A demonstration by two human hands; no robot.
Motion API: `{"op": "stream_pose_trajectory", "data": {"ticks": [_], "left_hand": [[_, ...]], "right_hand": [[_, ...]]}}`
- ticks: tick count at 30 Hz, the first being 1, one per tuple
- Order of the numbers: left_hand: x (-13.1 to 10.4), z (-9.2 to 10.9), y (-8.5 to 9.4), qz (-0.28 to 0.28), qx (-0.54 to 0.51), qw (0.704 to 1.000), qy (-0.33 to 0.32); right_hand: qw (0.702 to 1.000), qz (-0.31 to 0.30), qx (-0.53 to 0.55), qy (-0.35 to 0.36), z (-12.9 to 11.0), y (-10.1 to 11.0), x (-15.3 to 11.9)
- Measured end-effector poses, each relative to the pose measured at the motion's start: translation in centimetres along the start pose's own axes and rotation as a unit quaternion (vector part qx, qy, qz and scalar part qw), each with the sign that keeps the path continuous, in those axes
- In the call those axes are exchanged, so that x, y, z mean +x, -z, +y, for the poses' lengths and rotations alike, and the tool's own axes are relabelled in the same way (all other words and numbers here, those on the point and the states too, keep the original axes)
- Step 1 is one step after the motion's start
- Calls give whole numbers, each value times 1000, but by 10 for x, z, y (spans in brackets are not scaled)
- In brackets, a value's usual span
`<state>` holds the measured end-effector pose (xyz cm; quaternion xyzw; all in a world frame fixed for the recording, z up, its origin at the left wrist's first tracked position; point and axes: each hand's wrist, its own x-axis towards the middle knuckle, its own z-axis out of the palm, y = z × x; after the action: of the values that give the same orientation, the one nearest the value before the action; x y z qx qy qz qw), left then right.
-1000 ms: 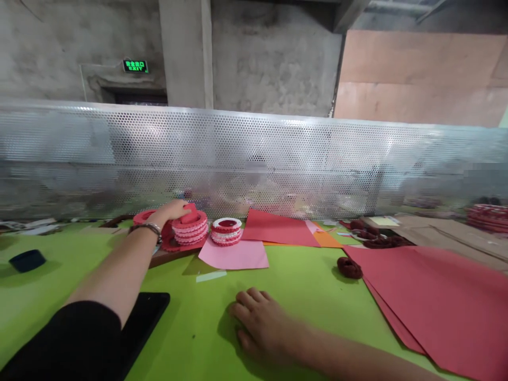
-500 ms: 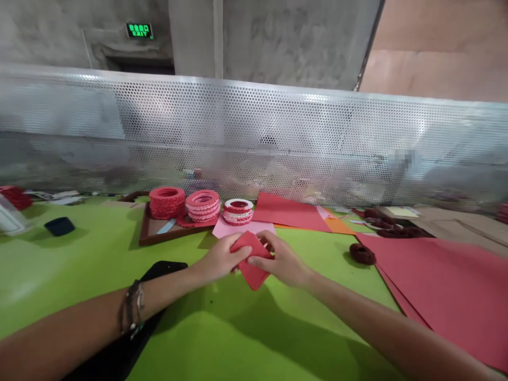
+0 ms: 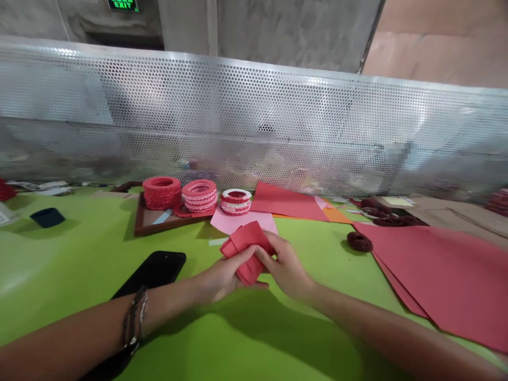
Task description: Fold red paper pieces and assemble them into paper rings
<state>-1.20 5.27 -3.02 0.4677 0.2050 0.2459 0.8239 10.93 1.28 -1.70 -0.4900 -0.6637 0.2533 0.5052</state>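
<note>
Red paper pieces (image 3: pixel 246 238), layered and partly fanned out, are held between both hands above the green table (image 3: pixel 190 338). My left hand (image 3: pixel 222 278) grips them from the left and below, its thumb lying across the front. From the right, my right hand (image 3: pixel 288 262) closes on the same pieces, its thumb tip meeting the left thumb. Some of its fingers are hidden behind the paper. Just beyond the hands lies a pink sheet (image 3: pixel 226 221) with a pale strip (image 3: pixel 217 242) near it.
A brown tray (image 3: pixel 153 232) carries red rings (image 3: pixel 162 193) and pink rings (image 3: pixel 199 196); white-topped rings (image 3: pixel 236 202) stand beside it. A black phone (image 3: pixel 159 270) lies under my left forearm. Large red sheets (image 3: pixel 444 280) and a dark brown coil (image 3: pixel 359 242) are at right. A perforated metal panel (image 3: pixel 254 111) stands behind.
The red paper pieces, earlier a neat stack, are now spread apart and turned. My thumbs have come together on them. The view has tipped slightly downward, and more of the phone shows.
</note>
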Motion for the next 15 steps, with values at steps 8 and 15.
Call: {"op": "stream_pose_trajectory", "data": {"ticks": [8, 15], "left_hand": [[2, 7, -5, 82, 13, 997, 2], [5, 9, -4, 92, 57, 994, 9]], "right_hand": [[999, 27, -15, -15, 9, 11, 6], [997, 29, 35, -59, 20, 13, 9]]}}
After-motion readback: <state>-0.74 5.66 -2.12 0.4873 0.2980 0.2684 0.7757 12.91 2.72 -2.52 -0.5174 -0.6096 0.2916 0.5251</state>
